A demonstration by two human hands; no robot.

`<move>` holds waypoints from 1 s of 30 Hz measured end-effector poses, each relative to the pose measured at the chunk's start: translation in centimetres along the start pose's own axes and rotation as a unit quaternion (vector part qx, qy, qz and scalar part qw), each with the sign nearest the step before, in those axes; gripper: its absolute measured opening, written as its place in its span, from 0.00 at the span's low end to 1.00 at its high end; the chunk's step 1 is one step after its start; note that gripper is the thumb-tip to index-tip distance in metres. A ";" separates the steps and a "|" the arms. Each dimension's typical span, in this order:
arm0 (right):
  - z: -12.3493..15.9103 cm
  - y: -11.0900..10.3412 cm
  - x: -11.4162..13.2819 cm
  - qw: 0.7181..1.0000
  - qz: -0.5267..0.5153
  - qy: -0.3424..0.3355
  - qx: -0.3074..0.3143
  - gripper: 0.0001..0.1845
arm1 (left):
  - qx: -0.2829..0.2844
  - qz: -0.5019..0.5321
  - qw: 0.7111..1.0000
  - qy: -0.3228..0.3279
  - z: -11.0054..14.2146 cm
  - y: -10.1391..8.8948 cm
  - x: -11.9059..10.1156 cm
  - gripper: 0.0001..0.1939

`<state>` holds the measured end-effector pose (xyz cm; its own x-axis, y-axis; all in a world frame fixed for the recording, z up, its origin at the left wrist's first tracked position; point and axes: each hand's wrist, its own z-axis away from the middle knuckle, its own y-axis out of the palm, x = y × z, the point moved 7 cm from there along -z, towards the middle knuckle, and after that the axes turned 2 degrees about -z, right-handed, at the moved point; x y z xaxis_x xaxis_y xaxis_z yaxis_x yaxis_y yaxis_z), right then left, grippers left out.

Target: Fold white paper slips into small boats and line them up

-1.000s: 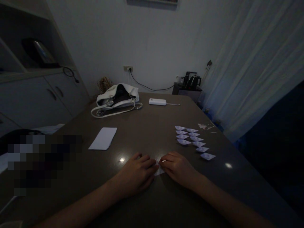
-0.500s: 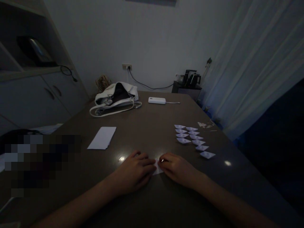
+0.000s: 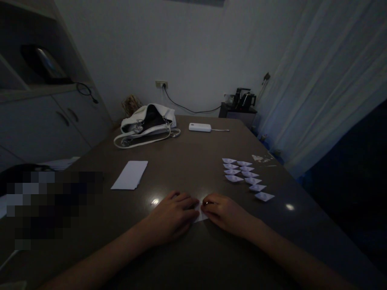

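Observation:
A small piece of folded white paper (image 3: 200,216) lies on the table between my hands, mostly covered by fingers. My left hand (image 3: 175,215) grips its left side, fingers bent over the paper. On the other side my right hand (image 3: 225,213) pinches the paper between thumb and fingers; a ring shows on one finger. Several folded paper boats (image 3: 250,174) stand in two rows to the right of my hands. Left of them, a stack of white paper sheets (image 3: 130,175) rests flat.
The brown table (image 3: 187,157) also holds a white handbag (image 3: 148,125) and a white power bank (image 3: 200,127) with a short cable at the back. Paper scraps (image 3: 261,158) lie near the right edge. A kettle (image 3: 246,100) stands on a low cabinet beyond the table.
My left fingers have shifted slightly on the paper, the index finger lifting a little. My right hand stays almost in place. The other things have not moved.

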<state>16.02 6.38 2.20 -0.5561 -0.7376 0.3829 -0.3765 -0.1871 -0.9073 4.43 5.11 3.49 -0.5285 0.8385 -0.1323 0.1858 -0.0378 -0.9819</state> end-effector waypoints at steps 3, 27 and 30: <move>0.0 0.1 -0.1 1.000 -0.002 0.006 0.000 0.10 | 0.007 0.010 1.000 0.003 -0.1 0.1 0.0 0.10; -0.3 -1.0 3.3 0.981 0.173 0.006 0.088 0.11 | -0.007 -0.013 1.000 -0.017 -0.5 0.3 -0.9 0.07; -0.1 -1.1 3.9 0.978 0.186 0.014 0.094 0.13 | -0.011 -0.015 1.000 -0.023 -0.5 0.3 -0.9 0.08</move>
<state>14.16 3.77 4.69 -0.6505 -0.7592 0.0224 -0.0027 -0.0273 -0.9996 5.42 4.61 3.42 -0.5719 0.8131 -0.1090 0.1873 0.0001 -0.9823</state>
